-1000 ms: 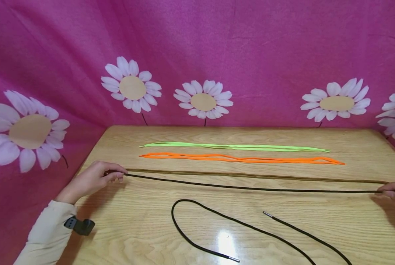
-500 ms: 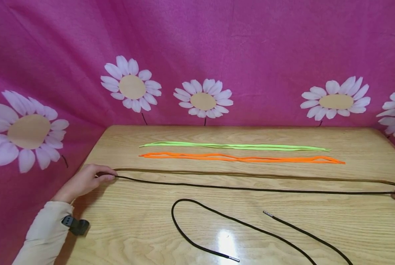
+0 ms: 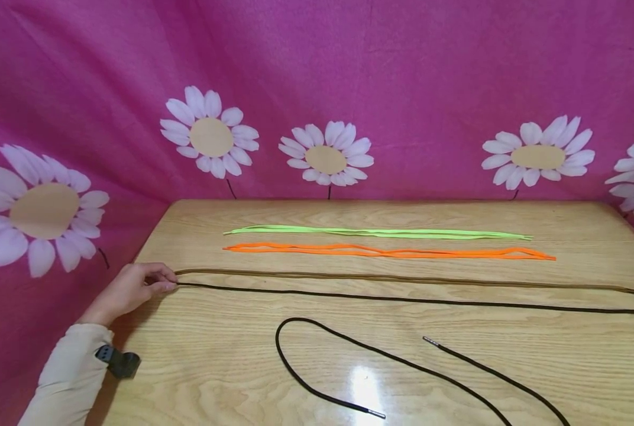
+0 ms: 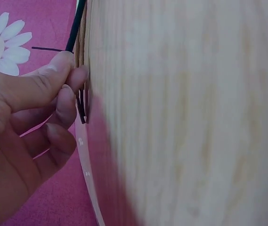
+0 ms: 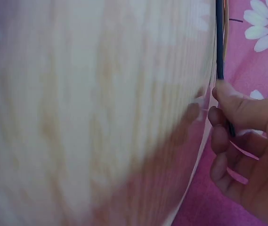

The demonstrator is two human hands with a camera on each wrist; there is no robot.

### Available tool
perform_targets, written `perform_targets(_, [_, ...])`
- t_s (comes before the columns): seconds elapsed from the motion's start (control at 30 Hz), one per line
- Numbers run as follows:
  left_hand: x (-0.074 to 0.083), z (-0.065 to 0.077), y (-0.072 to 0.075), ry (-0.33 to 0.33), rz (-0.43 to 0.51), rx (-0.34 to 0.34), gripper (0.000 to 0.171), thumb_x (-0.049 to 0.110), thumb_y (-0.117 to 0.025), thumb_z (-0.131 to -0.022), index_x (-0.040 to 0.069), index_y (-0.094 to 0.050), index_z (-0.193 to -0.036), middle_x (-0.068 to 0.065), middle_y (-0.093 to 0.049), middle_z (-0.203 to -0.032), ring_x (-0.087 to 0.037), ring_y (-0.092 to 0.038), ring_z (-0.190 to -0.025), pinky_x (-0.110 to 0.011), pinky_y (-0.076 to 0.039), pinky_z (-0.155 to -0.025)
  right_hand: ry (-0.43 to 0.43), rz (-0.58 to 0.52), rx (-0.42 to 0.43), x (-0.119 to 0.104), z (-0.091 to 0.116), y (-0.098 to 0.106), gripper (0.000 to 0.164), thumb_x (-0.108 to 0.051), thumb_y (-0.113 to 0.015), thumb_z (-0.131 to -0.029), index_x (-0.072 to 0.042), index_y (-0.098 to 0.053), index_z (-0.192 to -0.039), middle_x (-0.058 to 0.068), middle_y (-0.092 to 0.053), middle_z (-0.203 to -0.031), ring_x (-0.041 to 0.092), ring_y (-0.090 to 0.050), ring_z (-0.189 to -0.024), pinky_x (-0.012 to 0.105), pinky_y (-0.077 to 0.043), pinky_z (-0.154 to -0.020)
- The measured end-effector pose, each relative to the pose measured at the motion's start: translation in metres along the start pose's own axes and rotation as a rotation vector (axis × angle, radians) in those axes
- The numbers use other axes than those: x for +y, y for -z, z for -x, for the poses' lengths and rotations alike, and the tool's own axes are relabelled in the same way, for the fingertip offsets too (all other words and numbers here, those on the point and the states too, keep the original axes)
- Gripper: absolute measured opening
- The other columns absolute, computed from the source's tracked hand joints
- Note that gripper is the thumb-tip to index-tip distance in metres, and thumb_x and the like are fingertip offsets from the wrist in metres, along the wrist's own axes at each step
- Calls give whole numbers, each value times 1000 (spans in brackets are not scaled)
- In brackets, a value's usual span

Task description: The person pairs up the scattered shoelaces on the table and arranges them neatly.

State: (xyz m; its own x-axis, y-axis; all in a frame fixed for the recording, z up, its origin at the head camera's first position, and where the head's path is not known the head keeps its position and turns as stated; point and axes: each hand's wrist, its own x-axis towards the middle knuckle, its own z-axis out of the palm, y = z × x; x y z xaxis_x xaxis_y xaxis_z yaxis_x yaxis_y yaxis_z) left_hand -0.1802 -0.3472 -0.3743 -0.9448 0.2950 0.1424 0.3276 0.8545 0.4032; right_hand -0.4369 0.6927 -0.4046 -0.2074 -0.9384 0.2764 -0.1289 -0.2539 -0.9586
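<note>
A black shoelace [image 3: 402, 299] stretches nearly straight across the table, in front of a doubled brown shoelace [image 3: 375, 278]. At the table's left side, my left hand [image 3: 128, 291] pinches the black lace between thumb and fingers. The left wrist view shows the brown lace's dark tips [image 4: 82, 115] just beyond those fingertips. My right hand [image 5: 251, 127] pinches the other end of the black lace, whose tip sticks out below the fingers. In the head view that hand is almost wholly cut off at the right edge.
Behind the brown lace lie an orange shoelace [image 3: 455, 256] and a neon green shoelace [image 3: 429, 236], both laid lengthwise. Nearer me, another black lace [image 3: 418, 368] curves loosely with metal tips and runs out of frame. A pink daisy-print cloth [image 3: 423, 71] hangs behind the wooden table [image 3: 216, 367].
My hands have moved apart, the left one leftward and the right one rightward almost out of the head view. The black lace between them is now straighter, and the brown lace's right end has come into view.
</note>
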Motion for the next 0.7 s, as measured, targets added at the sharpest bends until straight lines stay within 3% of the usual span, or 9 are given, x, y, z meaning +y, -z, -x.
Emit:
perform_targets(0.07, [0,-1,0,5,-10,4,10,5,-77,-79,12,-70,-82,3,-68,-75,-8,-58,-72,-27,-47,-68,-7,-167,-17,-4,-6,-6,63,22,-25,-93,-3,-25,-150,8,-31,-155,17,-34,-138,30,-34,-106])
perform_targets(0.2, [-1,-2,0,4,-36,3,11,5,-77,-78,13,-70,-81,2,-68,-78,-11,-58,-75,-30,-48,-71,-28,391,-54,-12,-14,-12,81,30,-36,-80,-9,-27,-150,-6,-34,-153,0,-40,-131,11,-36,-97])
perform_targets(0.27, [-1,-2,0,4,-41,2,11,4,-77,-78,13,-70,-81,1,-68,-80,-12,-58,-76,-31,-48,-71,-100,159,-109,-16,-17,-11,64,15,-35,-92,-9,-29,-150,-5,-32,-154,6,-37,-135,15,-32,-103])
perform_targets(0.3, [-1,-2,0,3,-42,2,12,4,-77,-78,13,-70,-81,0,-68,-81,-13,-58,-77,-31,-48,-72,-153,-121,-117,-17,-18,-11,55,8,-29,-98,-8,-29,-150,-2,-31,-155,11,-36,-137,21,-31,-107])
perform_targets(0.37, [-1,-2,0,3,-44,1,12,3,-77,-78,12,-71,-81,0,-68,-81,-14,-58,-78,-31,-48,-72,-189,-168,-101,-20,-20,-11,51,4,-26,-101,-10,-30,-151,-4,-32,-154,12,-37,-136,22,-33,-106])
perform_targets(0.4, [-1,-2,0,1,-44,0,12,2,-77,-78,12,-71,-80,-1,-68,-81,-14,-58,-78,-32,-48,-72,-213,-435,-69,-20,-21,-11,48,-1,-19,-104,-8,-30,-151,1,-32,-155,20,-36,-137,30,-31,-109])
perform_targets(0.43, [-1,-2,0,-2,-44,1,12,1,-77,-77,12,-71,-80,-1,-68,-81,-13,-58,-77,-31,-49,-71,-224,-506,-53,-20,-21,-13,48,-2,-17,-104,-8,-30,-150,2,-32,-155,22,-37,-136,32,-31,-109])
perform_targets(0.53, [-2,-2,0,-9,-45,-1,13,0,-76,-77,11,-72,-80,-1,-69,-81,-12,-58,-76,-31,-49,-71,-109,-354,21,-18,-24,-24,52,9,-19,-101,-6,-30,-150,6,-33,-154,22,-38,-136,35,-34,-108])
perform_targets(0.7, [-4,-1,-1,-16,-39,-2,13,0,-77,-76,10,-71,-81,-1,-68,-80,-9,-58,-74,-31,-49,-70,-20,-915,-48,-16,-26,-25,58,-36,-10,-105,-2,-13,-153,29,-11,-155,44,-12,-142,64,-10,-110])
